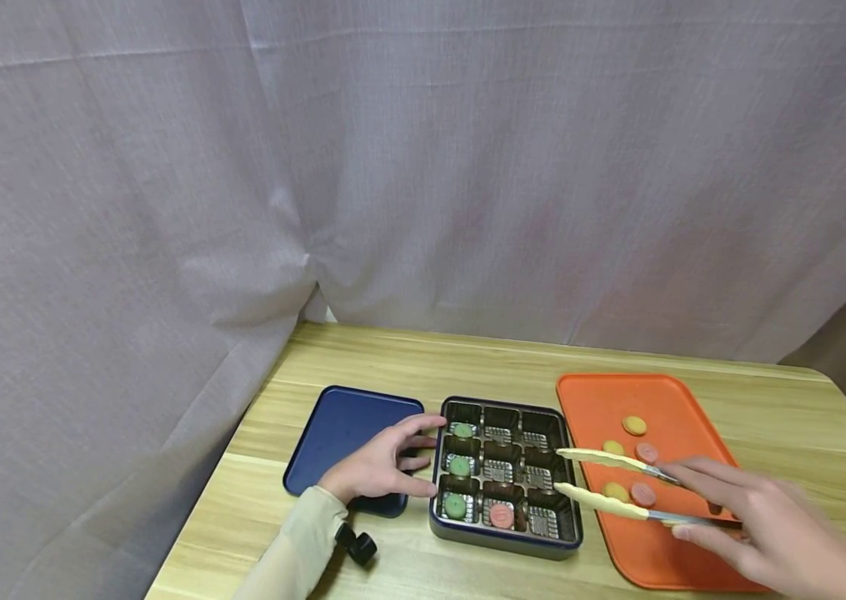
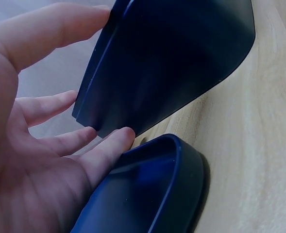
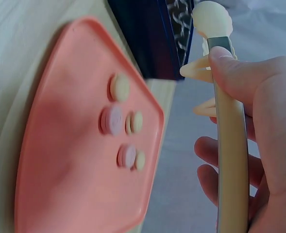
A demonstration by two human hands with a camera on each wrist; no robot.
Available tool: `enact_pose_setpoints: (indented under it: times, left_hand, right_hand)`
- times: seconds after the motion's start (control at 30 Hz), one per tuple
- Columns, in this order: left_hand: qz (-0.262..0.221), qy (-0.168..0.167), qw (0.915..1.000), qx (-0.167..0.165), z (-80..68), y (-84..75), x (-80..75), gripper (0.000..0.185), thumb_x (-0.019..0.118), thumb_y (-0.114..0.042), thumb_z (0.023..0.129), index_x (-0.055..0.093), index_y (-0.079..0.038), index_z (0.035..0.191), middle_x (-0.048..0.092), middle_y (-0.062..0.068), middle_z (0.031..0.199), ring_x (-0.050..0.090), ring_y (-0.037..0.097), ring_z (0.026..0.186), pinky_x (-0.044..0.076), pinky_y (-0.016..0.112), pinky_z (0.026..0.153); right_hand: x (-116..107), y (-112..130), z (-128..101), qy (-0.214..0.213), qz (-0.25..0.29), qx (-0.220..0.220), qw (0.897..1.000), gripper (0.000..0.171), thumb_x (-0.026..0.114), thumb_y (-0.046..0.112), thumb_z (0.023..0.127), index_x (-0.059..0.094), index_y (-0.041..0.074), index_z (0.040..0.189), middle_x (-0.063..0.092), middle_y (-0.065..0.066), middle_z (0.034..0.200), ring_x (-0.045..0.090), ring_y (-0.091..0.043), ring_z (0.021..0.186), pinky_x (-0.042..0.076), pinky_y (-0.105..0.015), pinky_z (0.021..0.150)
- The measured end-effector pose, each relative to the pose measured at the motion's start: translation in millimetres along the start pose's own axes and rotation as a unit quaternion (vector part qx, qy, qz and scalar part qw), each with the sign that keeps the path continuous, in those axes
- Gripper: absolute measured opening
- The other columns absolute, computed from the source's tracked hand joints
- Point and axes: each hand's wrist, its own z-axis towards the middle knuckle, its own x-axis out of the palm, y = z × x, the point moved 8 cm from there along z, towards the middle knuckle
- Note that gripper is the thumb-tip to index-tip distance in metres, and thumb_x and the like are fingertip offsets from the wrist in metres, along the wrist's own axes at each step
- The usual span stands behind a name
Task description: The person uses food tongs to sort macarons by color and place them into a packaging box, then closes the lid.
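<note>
Two hands over a wooden table [image 1: 768,400]. Nearest, at right, right hand [image 1: 760,525] gripping tongs [image 1: 618,483] by the handle, thumb pressed on the top arm, tong tips parted and empty above the right edge of the box [image 1: 505,475]. Just beyond the tongs, orange tray [image 1: 595,400] with three yellow discs [image 1: 634,425] and two pink discs [image 1: 646,452]. At near left, small black object [image 1: 359,546] beside the sleeve [image 1: 295,550]. Further in, left hand [image 1: 381,462] with fingers straight, resting on the blue lid [image 1: 340,425] and touching the left wall of the box. In the box's compartments, three green discs [image 1: 456,504] down the left column, one pink disc [image 1: 501,515] in the near middle cell. Farthest, grey curtain [image 1: 423,167] behind the table.
</note>
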Motion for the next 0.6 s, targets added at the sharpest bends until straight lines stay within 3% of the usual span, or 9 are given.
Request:
enact_pose_setpoints:
  times: [0.17, 0.37, 0.6]
  left_hand:
    - [0.000, 0.002, 1.0000, -0.002, 0.6, 1.5, 0.1, 0.096, 0.085, 0.002, 0.084, 0.032, -0.007, 0.163, 0.029, 0.014, 0.169, 0.042, 0.035, 0.148, 0.046, 0.040, 0.119]
    - [-0.003, -0.004, 1.0000, 0.003, 0.0, -0.1, -0.1, 0.096, 0.085, 0.004, 0.083, 0.033, -0.004, 0.162, 0.032, 0.017, 0.167, 0.042, 0.038, 0.147, 0.045, 0.044, 0.120]
    - [-0.008, -0.004, 0.9999, 0.008, -0.1, -1.8, 0.7, 0.095, 0.085, 0.005, 0.083, 0.032, -0.002, 0.162, 0.033, 0.020, 0.166, 0.042, 0.041, 0.147, 0.044, 0.047, 0.121]
  right_hand:
    - [-9.3, -16.0, -11.5, -0.027, -0.014, 0.028, 0.999, 0.076, 0.100, 0.025, 0.063, 0.071, 0.023, 0.133, 0.064, 0.017, 0.109, 0.042, 0.011, 0.071, 0.025, -0.008, 0.050]
    - [-14.0, -32.6, -20.8, -0.026, -0.033, 0.068, 0.997, 0.072, 0.100, 0.027, 0.064, 0.072, 0.024, 0.130, 0.049, 0.025, 0.087, 0.034, 0.012, 0.062, 0.020, -0.010, 0.045]
    - [-16.5, -42.3, -30.8, -0.031, -0.037, 0.085, 0.995, 0.073, 0.100, 0.028, 0.063, 0.073, 0.026, 0.130, 0.045, 0.027, 0.082, 0.033, 0.012, 0.058, 0.020, -0.009, 0.045]
